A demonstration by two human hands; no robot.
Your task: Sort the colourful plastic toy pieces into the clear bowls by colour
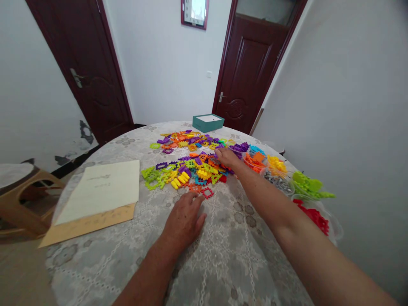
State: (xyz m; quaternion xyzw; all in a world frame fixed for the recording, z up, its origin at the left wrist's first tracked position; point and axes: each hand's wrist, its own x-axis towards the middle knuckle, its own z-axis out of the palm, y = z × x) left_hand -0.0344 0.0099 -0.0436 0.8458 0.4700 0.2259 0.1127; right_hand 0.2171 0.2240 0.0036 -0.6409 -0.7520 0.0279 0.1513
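Observation:
My left hand lies on the tablecloth in front of a pile of colourful plastic building pieces. Its fingers are stretched out, close to a red square frame piece and an orange piece. Farther off, my right hand reaches to the right side of the pile, its fingers bent down together among purple and red pieces. Whatever is between those fingers is hidden. Yellow pieces and lime green pieces lie at the pile's near left. A second heap of mixed pieces spreads behind it.
Along the right edge stand clear containers of sorted pieces: purple, orange, yellow, grey, green and red. A green box stands at the back. Paper sheets lie left; a stool is beside the table.

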